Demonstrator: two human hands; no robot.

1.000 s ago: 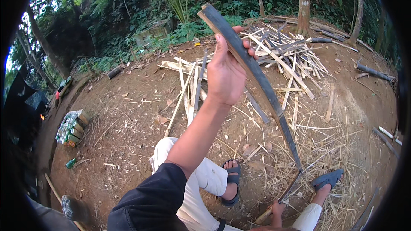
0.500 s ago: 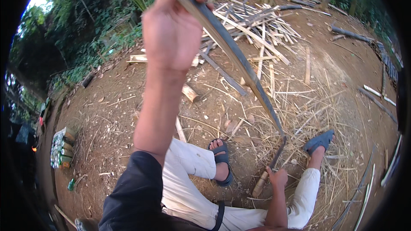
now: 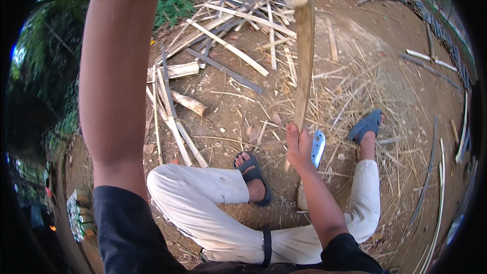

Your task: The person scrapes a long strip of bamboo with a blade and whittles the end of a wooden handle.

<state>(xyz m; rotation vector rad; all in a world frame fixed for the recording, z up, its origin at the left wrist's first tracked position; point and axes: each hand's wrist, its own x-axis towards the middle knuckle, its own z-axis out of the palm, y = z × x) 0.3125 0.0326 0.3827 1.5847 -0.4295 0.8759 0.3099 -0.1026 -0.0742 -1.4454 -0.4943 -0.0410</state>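
Observation:
A long wooden strip (image 3: 304, 45), pale and narrow, runs from the top edge of the view down between my legs. My right hand (image 3: 300, 144) is closed around it close to its lower end. Beside that hand, partly hidden behind my right forearm, is a machete: its shiny blade (image 3: 318, 147) with small holes shows to the right and its wooden handle (image 3: 302, 198) below. My left forearm rises along the left side and leaves the picture at the top, so my left hand is out of sight.
A pile of split wood strips (image 3: 243, 15) lies on the dirt ahead. Nearer are a short log (image 3: 190, 103) and a few loose slats (image 3: 175, 122). Shavings (image 3: 345, 101) cover the ground around my right sandal (image 3: 366, 124). A crate-like bundle (image 3: 81, 215) stands at the left.
My right hand has let go of the machete handle and taken hold of the strip. The strip has swung more upright, and my left hand has gone up out of view.

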